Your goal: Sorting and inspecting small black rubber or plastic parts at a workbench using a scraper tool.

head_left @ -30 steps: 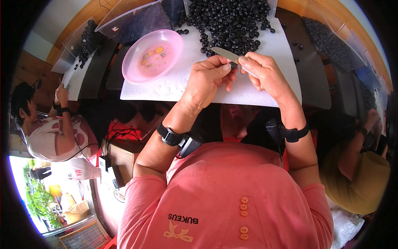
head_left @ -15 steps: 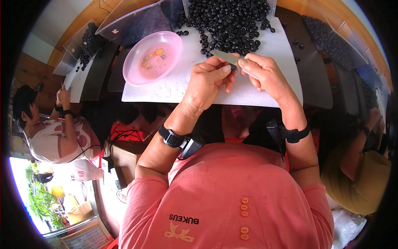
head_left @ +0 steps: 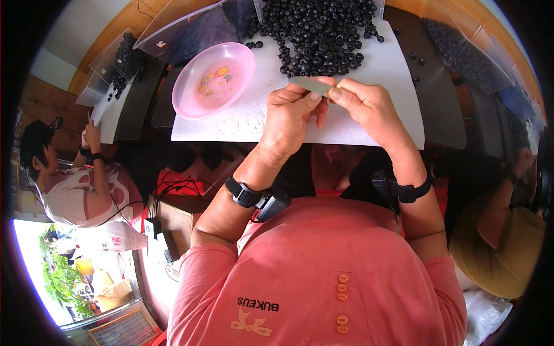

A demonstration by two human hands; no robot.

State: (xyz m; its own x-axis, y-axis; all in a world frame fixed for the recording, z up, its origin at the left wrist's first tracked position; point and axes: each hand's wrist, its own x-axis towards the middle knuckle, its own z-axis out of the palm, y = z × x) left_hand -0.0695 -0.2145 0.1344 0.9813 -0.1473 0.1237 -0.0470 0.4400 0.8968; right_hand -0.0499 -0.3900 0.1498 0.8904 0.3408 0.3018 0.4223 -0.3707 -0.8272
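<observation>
My right hand is closed round a flat, grey-green blade, which looks like a small knife with its handle hidden in the fist. The blade points left and lies across the fingers of my left hand. That hand is closed in a pinch, thumb against the blade's lower edge. A small black part showed at its fingertips a moment ago; now the blade and fingers mostly cover that spot. Just beyond both hands spreads a heap of small black ring-shaped parts.
A pink plastic bowl with a cartoon print stands left on the white work surface. Clear plastic sheets flank the heap. Co-workers sit at the left and right. Black bands with small boxes are on my wrists.
The blade has tipped flatter and shifted slightly down over my left fingers, covering the small black part seen before. My right hand has rolled a little. The bowl and heap stay in place.
</observation>
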